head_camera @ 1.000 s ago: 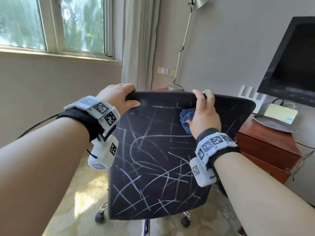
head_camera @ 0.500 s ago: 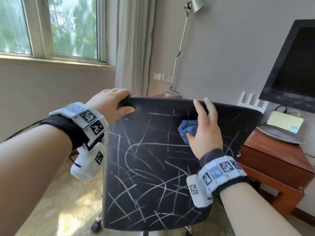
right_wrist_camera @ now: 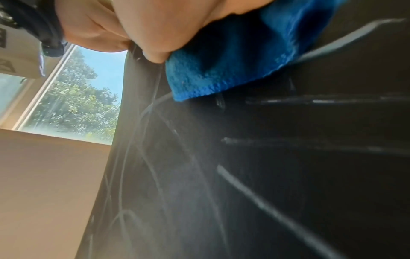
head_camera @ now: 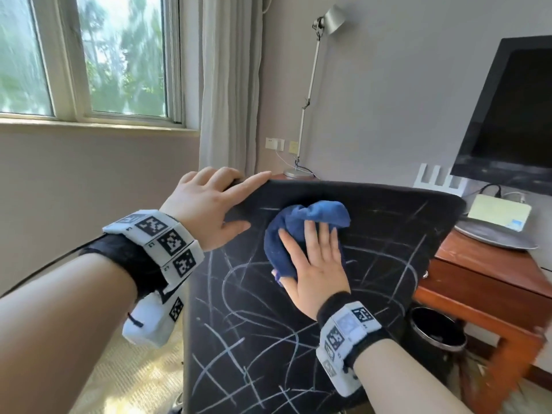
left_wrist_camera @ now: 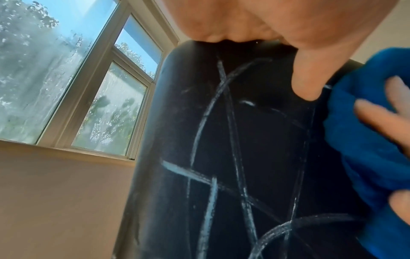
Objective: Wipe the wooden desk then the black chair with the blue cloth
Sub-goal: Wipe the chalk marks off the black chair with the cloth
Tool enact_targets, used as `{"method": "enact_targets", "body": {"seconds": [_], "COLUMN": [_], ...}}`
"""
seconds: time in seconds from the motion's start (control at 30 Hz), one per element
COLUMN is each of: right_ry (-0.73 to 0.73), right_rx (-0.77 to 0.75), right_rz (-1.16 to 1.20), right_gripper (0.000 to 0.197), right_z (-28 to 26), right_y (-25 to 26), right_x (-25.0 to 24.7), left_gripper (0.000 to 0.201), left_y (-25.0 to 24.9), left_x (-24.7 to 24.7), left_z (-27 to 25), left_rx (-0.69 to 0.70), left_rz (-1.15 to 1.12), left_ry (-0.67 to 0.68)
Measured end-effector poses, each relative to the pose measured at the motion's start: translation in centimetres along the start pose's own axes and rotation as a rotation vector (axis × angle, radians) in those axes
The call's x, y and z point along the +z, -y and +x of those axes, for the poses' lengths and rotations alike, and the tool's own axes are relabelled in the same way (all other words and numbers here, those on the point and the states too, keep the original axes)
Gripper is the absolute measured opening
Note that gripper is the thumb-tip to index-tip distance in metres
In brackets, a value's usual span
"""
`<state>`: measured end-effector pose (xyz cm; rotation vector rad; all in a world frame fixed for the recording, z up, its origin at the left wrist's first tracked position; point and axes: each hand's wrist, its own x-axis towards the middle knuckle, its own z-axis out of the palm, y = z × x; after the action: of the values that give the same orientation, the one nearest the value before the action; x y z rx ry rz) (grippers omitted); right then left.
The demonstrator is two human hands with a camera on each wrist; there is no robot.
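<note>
Black and streaked all over with white chalk lines, the chair back (head_camera: 298, 309) stood upright in front of the person and filled the middle of the head view. The left hand (head_camera: 209, 210) gripped the chair's top left corner: the fingers were hooked over the top edge, the forefinger lay out along it, and the thumb (left_wrist_camera: 308, 78) pressed against the near face. The right hand (head_camera: 316, 264) lay flat on the blue cloth (head_camera: 298, 231), fingers spread and nearly straight, pressing it against the chair's near face just below the top edge and a little right of the left hand. The cloth was bunched, with a fold rising above the fingertips and a corner hanging out under the palm (right_wrist_camera: 221, 70). Chalk lines ran on below and to both sides of the cloth, crossing and curving down the back.

Right of the chair stood the wooden desk (head_camera: 478, 282), its corner just behind the chair's right edge. On the desk sat a round grey tray (head_camera: 495, 237) with a pale yellow box (head_camera: 498, 213) on it, and behind that a dark screen (head_camera: 513, 115). Below the desk, beside the chair's lower right, was a black bin (head_camera: 436, 333). Beyond the chair's top edge a thin lamp (head_camera: 310, 94) rose from its round base, and to the chair's left were a pale curtain (head_camera: 230, 85) and a window (head_camera: 98, 55) showing green trees
</note>
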<state>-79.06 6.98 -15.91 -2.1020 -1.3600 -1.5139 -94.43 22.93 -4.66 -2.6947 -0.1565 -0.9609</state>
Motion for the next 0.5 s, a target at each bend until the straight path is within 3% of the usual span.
{"method": "enact_targets", "body": {"seconds": [0.27, 0.4, 0.5], "right_ry": [-0.209, -0.2, -0.133], "right_rx": [-0.152, -0.033, -0.025], "right_rz": [-0.059, -0.059, -0.026], "right_gripper": [0.068, 0.068, 0.072], "right_z": [5.7, 2.9, 1.3], "right_y": [-3.0, -3.2, -3.0], "right_x": [-1.2, 0.3, 0.4], "left_gripper": [0.071, 0.069, 0.068], "left_y": [0.7, 0.6, 0.7], "left_x": [1.0, 1.1, 1.1], "left_z": [0.0, 0.3, 0.0], "left_rx": [-0.024, -0.008, -0.024], "left_rz": [-0.032, -0.035, -0.07], "left_ry": [-0.044, -0.066, -0.063]}}
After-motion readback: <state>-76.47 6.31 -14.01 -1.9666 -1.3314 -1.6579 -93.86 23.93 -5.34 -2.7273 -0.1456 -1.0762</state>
